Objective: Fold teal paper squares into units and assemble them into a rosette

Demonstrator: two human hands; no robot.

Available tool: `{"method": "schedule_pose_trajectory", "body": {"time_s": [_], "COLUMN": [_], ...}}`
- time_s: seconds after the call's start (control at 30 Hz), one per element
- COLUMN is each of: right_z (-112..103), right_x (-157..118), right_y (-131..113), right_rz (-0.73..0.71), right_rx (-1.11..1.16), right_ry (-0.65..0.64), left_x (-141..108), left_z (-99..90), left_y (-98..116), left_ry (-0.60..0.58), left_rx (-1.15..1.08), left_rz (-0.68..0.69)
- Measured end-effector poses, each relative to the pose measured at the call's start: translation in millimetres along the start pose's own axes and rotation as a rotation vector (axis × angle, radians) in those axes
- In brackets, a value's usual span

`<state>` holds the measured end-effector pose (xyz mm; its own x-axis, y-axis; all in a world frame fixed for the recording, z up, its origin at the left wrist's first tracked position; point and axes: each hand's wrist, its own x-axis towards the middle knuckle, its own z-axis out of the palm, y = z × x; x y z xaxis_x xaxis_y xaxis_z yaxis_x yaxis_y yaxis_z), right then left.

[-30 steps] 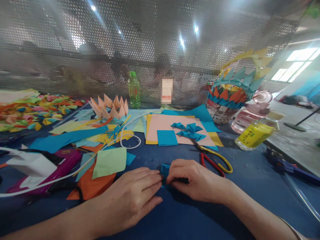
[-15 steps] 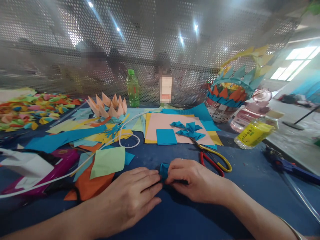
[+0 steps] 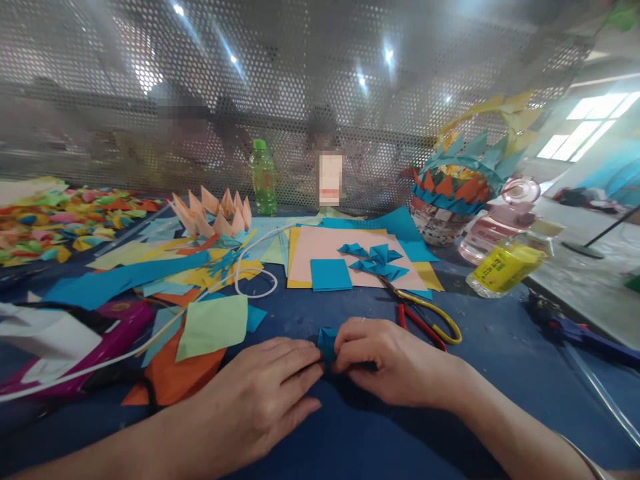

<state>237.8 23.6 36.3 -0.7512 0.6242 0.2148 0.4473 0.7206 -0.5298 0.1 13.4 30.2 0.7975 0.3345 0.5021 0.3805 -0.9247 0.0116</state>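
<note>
A small folded blue paper [image 3: 327,344] lies on the dark blue table between my two hands. My left hand [image 3: 273,383] rests flat beside it, fingers stretched out and fingertips touching its left edge. With thumb and fingers pinched together, my right hand [image 3: 375,357] grips the right side of the paper, covering part of it. Beyond them, a square blue paper stack [image 3: 331,275] and several folded blue pieces [image 3: 380,257] sit on a pink sheet [image 3: 305,247]. Scissors with red and yellow handles [image 3: 429,317] lie right of the sheet.
Loose coloured paper [image 3: 213,327], a purple tool [image 3: 113,333] and a white cable [image 3: 165,327] are at left. Behind stand a peach paper ring [image 3: 215,217] and green bottle [image 3: 263,177]. At right are a paper basket [image 3: 443,217], bottles [image 3: 510,267] and a blue glue gun [image 3: 580,333].
The whole view has shifted slightly, so things on the table appear a little further left. Both hands keep nearly the same pose around the small blue paper.
</note>
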Motion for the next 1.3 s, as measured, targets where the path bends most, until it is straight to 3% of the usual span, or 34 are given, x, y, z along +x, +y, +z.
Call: {"method": "schedule_pose_trajectory", "body": {"time_s": [0.2,0.9,1.17,1.3], "right_z": [-0.3,-4.8,-2.5,-0.8], "right_x": [-0.7,-4.3,-4.8,-3.6], "right_y": [-0.3,-8.1,-4.8,3.7], "right_rz": [0.01,0.007,-0.009,-0.065], "right_rx": [0.0,-0.114,-0.097,-0.079], "right_ry": [-0.004,-0.076,-0.034,0.098], "left_x": [4.3,-3.1,-0.8,-0.1], "left_z": [-1.6,8.4,4.5,3.6], "left_y": [0.2,2.9,5.9,5.8], "left_ry": [0.029,-0.049,-0.027,0.011], "left_rx": [0.029,0.148,0.11,0.075], "left_rz": [0.028,0.084,0.068,0.053]}}
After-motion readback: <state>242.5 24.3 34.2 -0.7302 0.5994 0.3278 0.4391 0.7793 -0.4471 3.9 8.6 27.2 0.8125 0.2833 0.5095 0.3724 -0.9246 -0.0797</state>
